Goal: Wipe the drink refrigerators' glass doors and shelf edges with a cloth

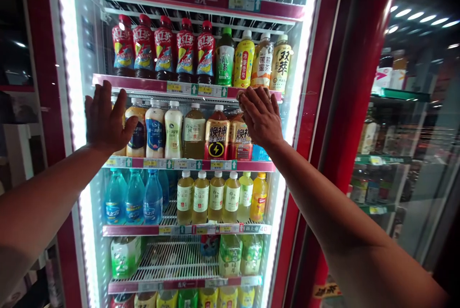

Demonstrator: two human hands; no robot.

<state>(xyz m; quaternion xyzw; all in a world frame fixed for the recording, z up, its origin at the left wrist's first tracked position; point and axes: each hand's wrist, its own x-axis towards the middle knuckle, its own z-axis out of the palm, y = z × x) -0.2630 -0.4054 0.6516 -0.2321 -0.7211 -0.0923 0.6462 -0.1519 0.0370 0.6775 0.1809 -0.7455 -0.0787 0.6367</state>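
Observation:
I face a lit drinks fridge with a red frame. My left hand is raised flat, fingers stretched up, over the left end of the second shelf, in front of a bottle there. My right hand is also flat and open, its back towards me. It covers the bottles at the right end of the same shelf, beside the amber bottles with black and yellow labels. Neither hand grips anything. Red-capped bottles stand in a row on the shelf above.
Lower shelves hold blue bottles, yellow tea bottles and green bottles. The glass door stands to the right, with store shelves showing through it. A dark area lies left of the fridge.

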